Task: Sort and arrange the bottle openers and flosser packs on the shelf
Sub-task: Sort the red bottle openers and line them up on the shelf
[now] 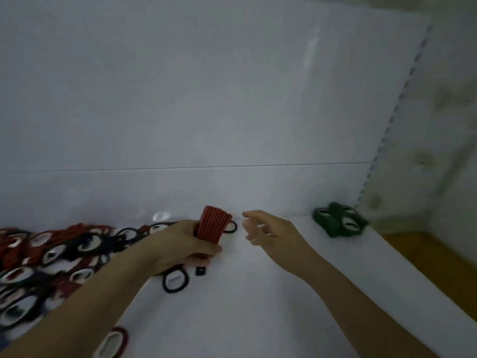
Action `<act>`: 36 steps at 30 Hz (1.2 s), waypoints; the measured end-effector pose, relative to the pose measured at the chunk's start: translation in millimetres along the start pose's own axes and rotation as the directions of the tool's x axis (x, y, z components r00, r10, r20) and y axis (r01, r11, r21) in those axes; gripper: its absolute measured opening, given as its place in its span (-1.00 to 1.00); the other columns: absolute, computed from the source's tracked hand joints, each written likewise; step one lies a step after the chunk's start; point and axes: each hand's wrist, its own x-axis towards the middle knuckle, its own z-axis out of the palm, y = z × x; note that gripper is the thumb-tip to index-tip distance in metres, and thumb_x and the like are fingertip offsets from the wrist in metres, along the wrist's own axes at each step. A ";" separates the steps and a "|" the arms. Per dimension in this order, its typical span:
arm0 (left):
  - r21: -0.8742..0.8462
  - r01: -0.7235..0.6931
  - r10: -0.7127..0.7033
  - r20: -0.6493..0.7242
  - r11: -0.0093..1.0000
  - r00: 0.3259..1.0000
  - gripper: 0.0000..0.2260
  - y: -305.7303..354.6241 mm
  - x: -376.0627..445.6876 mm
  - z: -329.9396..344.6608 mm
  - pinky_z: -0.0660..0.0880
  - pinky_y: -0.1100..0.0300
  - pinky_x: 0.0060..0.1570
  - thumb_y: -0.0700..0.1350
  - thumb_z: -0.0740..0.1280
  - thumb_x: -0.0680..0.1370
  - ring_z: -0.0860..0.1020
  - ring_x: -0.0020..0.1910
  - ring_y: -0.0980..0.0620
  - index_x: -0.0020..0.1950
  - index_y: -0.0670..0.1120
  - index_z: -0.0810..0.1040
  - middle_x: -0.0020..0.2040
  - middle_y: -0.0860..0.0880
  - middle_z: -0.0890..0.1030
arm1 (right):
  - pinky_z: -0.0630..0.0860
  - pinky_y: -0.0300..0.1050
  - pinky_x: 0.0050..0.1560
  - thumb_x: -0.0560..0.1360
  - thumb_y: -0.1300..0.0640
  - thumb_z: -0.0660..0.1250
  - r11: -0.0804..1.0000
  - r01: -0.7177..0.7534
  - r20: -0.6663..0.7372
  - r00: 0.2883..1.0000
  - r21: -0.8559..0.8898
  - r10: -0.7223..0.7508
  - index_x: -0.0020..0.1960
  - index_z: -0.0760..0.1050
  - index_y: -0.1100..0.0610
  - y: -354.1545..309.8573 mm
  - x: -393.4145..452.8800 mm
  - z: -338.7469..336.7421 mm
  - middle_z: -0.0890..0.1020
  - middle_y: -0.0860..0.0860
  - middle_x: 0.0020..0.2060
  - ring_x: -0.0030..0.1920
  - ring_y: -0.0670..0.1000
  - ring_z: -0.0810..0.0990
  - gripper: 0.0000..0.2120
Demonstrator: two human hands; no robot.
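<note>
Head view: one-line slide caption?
Left hand grips stacked red bottle openers; open right hand reaches in; green openers sorted right.

Two bare forearms come up from the bottom edge, with no sleeve showing on either. The left hand (184, 244) and the right hand (268, 232) wear no glove, ring or watch that can be made out. Both wrists are uncovered and slim. The picture is soft and dim, so nails and finer marks cannot be told.
</note>
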 end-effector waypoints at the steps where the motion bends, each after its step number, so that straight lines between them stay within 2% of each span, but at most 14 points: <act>1: 0.036 0.010 -0.011 0.018 0.999 1.000 -0.77 6.7 12.7 16.6 0.63 0.18 -0.12 -0.27 0.51 0.45 0.62 -0.17 0.03 0.05 -0.23 0.56 -0.11 -0.14 0.57 | 0.56 -0.23 0.07 0.53 -0.22 0.20 0.999 -0.049 -0.032 0.998 -0.016 0.049 0.28 0.48 -0.09 15.2 -13.7 -16.2 0.59 -0.14 0.10 -0.01 -0.17 0.63 -0.61; 4: 0.194 0.022 -0.030 0.041 0.981 0.999 -0.78 26.2 50.2 62.2 0.65 0.02 -0.02 -0.24 0.54 0.42 0.62 -0.21 0.00 -0.07 -0.21 0.54 -0.18 -0.11 0.56 | 0.51 -0.40 -0.04 0.56 -0.17 0.20 0.985 -0.155 -0.130 0.981 -0.077 0.144 0.24 0.50 -0.06 50.1 -48.2 -60.6 0.61 -0.14 0.05 -0.02 -0.18 0.62 -0.66; 8: 0.472 -0.028 0.013 0.035 0.881 0.999 -0.68 51.4 89.5 113.0 0.66 0.05 -0.07 -0.13 0.56 0.42 0.68 -0.13 -0.07 0.04 -0.18 0.52 -0.05 -0.13 0.61 | 0.47 -0.44 -0.07 0.57 -0.12 0.21 0.962 -0.235 -0.263 0.946 -0.142 0.192 0.15 0.54 -0.08 87.0 -74.8 -108.5 0.63 -0.15 -0.03 -0.05 -0.22 0.59 -0.76; 10: 0.551 -0.045 0.029 0.037 0.833 0.999 -0.64 64.7 104.1 132.4 0.66 0.08 -0.09 -0.08 0.55 0.43 0.66 -0.14 -0.06 0.09 -0.18 0.49 -0.02 -0.12 0.58 | 0.43 -0.47 -0.21 0.58 -0.04 0.23 0.953 -0.263 -0.340 0.919 -0.149 0.200 0.03 0.56 -0.05 101.2 -78.0 -132.5 0.61 -0.18 -0.19 -0.20 -0.28 0.55 -0.84; 13: 0.672 -0.043 0.039 0.020 0.739 0.999 -0.60 81.2 121.5 153.4 0.64 0.11 -0.09 0.01 0.51 0.46 0.59 -0.15 -0.03 0.14 -0.17 0.47 0.00 -0.12 0.54 | 0.31 -0.40 -0.38 0.60 -0.01 0.20 0.945 -0.291 -0.430 0.880 -0.151 0.202 -0.04 0.58 0.09 115.8 -71.8 -166.0 0.51 -0.12 -0.37 -0.38 -0.24 0.44 -0.76; 17: 0.698 0.039 0.001 -0.057 0.715 0.998 -0.59 91.0 137.8 173.4 0.65 0.07 -0.08 -0.05 0.48 0.49 0.64 -0.10 -0.10 0.22 -0.23 0.48 0.03 -0.16 0.55 | 0.35 -0.28 -0.32 0.63 0.04 0.16 0.935 -0.336 -0.451 0.856 -0.114 0.252 -0.07 0.51 0.08 130.9 -51.0 -197.0 0.56 -0.03 -0.28 -0.27 -0.08 0.49 -0.80; 20: 0.811 0.070 0.059 -0.128 0.580 0.990 -0.60 100.1 141.7 186.4 0.54 0.15 0.00 -0.05 0.45 0.50 0.62 0.07 -0.12 0.26 -0.21 0.51 0.10 -0.18 0.62 | 0.37 -0.23 -0.22 0.62 0.08 0.18 0.937 -0.339 -0.410 0.870 -0.088 0.276 0.11 0.54 0.16 144.0 -28.3 -206.6 0.60 0.03 -0.09 -0.14 -0.03 0.52 -0.78; 23: 0.847 0.116 0.066 -0.175 0.519 0.982 -0.56 108.9 144.8 199.5 0.49 0.12 0.10 -0.08 0.45 0.50 0.58 0.18 -0.14 0.35 -0.18 0.48 0.20 -0.18 0.60 | 0.44 -0.17 -0.21 0.62 0.05 0.19 0.918 -0.387 -0.320 0.883 -0.082 0.344 0.23 0.49 0.26 156.1 -8.6 -207.1 0.59 0.15 0.03 -0.10 0.03 0.55 -0.67; 25: 0.826 0.136 0.032 -0.183 0.547 0.983 -0.60 112.3 148.7 207.3 0.57 0.09 0.07 -0.16 0.42 0.52 0.61 0.15 -0.17 0.34 -0.18 0.50 0.18 -0.21 0.61 | 0.48 -0.17 -0.27 0.62 0.03 0.18 0.906 -0.412 -0.263 0.889 -0.098 0.375 0.14 0.50 0.28 160.3 0.5 -206.6 0.60 0.17 -0.04 -0.17 0.04 0.57 -0.68; 28: 0.763 0.186 -0.017 -0.224 0.619 0.974 -0.64 113.5 156.3 213.9 0.60 0.18 -0.16 -0.21 0.44 0.50 0.64 0.10 -0.14 0.29 -0.15 0.54 0.05 -0.10 0.62 | 0.33 -0.19 -0.41 0.62 -0.03 0.16 0.877 -0.450 -0.255 0.880 -0.170 0.402 -0.11 0.45 0.20 162.3 8.3 -207.4 0.54 0.11 -0.21 -0.32 -0.05 0.46 -0.69; 30: 0.752 0.227 -0.027 -0.269 0.619 0.963 -0.59 111.5 158.8 217.8 0.64 0.06 -0.06 -0.15 0.48 0.45 0.65 0.04 -0.16 0.27 -0.17 0.54 0.06 -0.16 0.64 | 0.31 -0.19 -0.40 0.61 -0.04 0.16 0.867 -0.461 -0.256 0.875 -0.188 0.410 -0.18 0.38 0.17 164.3 11.1 -206.1 0.49 0.09 -0.27 -0.34 -0.05 0.43 -0.68; 32: 0.724 0.255 -0.044 -0.296 0.641 0.954 -0.56 110.5 158.7 221.6 0.64 -0.01 -0.02 -0.12 0.50 0.43 0.65 0.02 -0.16 0.27 -0.21 0.53 0.07 -0.21 0.62 | 0.38 -0.16 -0.32 0.61 -0.07 0.17 0.874 -0.467 -0.248 0.870 -0.133 0.427 -0.05 0.39 0.21 165.3 13.1 -201.9 0.51 0.10 -0.17 -0.23 0.00 0.49 -0.68; 34: 0.673 0.267 -0.083 -0.293 0.690 0.952 -0.57 114.6 157.0 222.8 0.66 -0.02 -0.11 -0.11 0.50 0.44 0.65 -0.07 -0.13 0.24 -0.23 0.51 0.00 -0.19 0.61 | 0.50 -0.09 -0.11 0.58 -0.14 0.17 0.880 -0.472 -0.230 0.863 -0.053 0.449 0.24 0.35 0.28 166.3 15.5 -196.9 0.53 0.17 0.09 0.02 0.12 0.54 -0.51; 36: 0.576 0.302 -0.166 -0.277 0.760 0.946 -0.61 120.8 154.3 220.8 0.66 0.01 -0.16 -0.09 0.48 0.47 0.63 -0.13 -0.11 0.21 -0.23 0.50 -0.07 -0.16 0.56 | 0.46 0.00 0.20 0.58 -0.21 0.13 0.870 -0.493 -0.180 0.857 -0.006 0.484 0.50 0.11 0.27 162.6 16.1 -192.9 0.38 0.22 0.37 0.29 0.19 0.43 -0.29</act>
